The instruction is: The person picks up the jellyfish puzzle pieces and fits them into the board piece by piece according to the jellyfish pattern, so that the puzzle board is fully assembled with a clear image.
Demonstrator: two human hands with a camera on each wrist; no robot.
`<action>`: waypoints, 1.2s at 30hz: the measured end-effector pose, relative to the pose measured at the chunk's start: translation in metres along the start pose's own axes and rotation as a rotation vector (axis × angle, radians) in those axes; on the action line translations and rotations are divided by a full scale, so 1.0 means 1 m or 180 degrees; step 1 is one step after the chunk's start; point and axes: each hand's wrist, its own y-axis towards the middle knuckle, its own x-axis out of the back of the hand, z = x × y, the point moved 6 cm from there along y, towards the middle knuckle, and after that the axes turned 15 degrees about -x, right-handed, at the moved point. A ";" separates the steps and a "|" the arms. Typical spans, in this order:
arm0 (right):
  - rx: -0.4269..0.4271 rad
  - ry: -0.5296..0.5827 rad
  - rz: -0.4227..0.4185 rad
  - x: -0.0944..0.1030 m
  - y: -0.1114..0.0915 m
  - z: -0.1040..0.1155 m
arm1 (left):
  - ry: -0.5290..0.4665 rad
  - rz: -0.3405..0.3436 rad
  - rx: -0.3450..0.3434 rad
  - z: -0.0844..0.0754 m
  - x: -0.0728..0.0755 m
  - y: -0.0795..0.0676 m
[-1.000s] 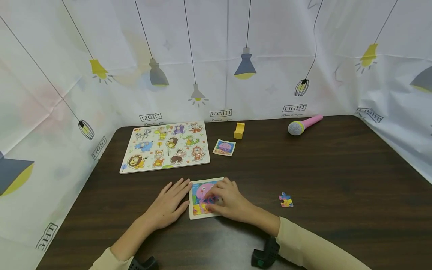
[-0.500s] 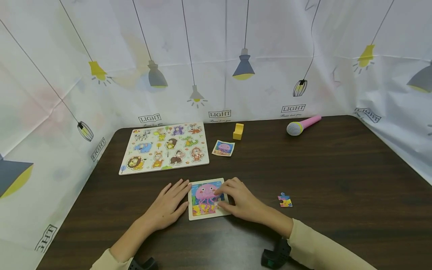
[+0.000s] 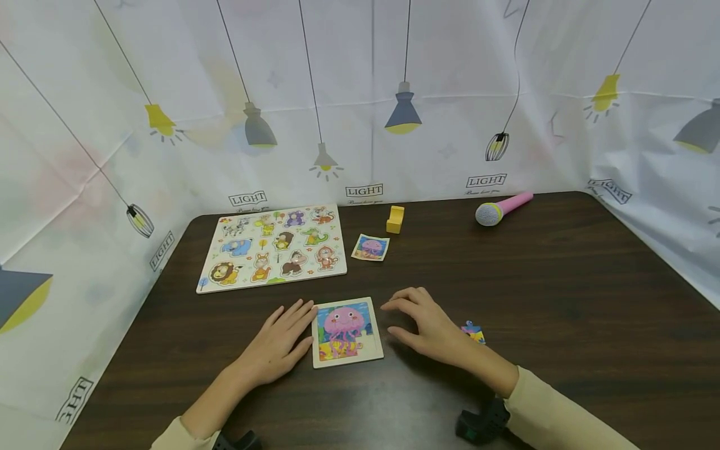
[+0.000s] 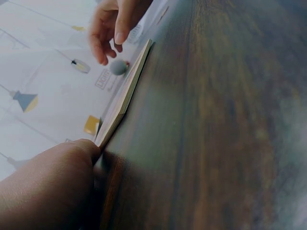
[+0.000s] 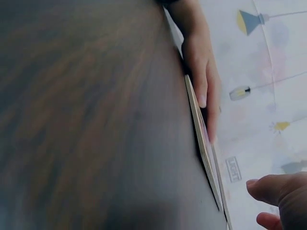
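Note:
A jellyfish jigsaw puzzle [image 3: 342,322] lies in a pale wooden tray [image 3: 349,362] on the table, with a gap at its lower right. My left hand [image 3: 278,340] rests flat, its fingers and thumb at the tray's left edge; the left wrist view shows the thumb [image 4: 81,149] against that edge. To the right of the tray, apart from it, my right hand [image 3: 424,325] hovers with loosely bent fingers and holds nothing. A loose jigsaw piece [image 3: 474,332] lies beside the right wrist, partly hidden by it.
Behind the tray lie a small jellyfish picture card [image 3: 370,247] and a yellow block [image 3: 395,220]. An animal puzzle board [image 3: 312,273] covers the back left. A pink toy microphone [image 3: 509,207] lies at the back right, near the printed curtain [image 3: 450,125].
My right hand has come off the jigsaw puzzle and moved right, its wrist now partly covering the loose piece. The left hand stays at the tray's edge. The head view shifts slightly.

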 end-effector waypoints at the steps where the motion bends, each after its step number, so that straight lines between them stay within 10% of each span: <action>1: -0.0004 -0.0018 -0.0030 0.002 -0.001 -0.002 | -0.0003 0.0001 -0.0003 0.000 0.000 0.000; 36: -0.0415 -0.0596 -0.0183 0.058 -0.061 -0.082 | -0.0025 0.0018 0.0006 0.001 -0.002 0.000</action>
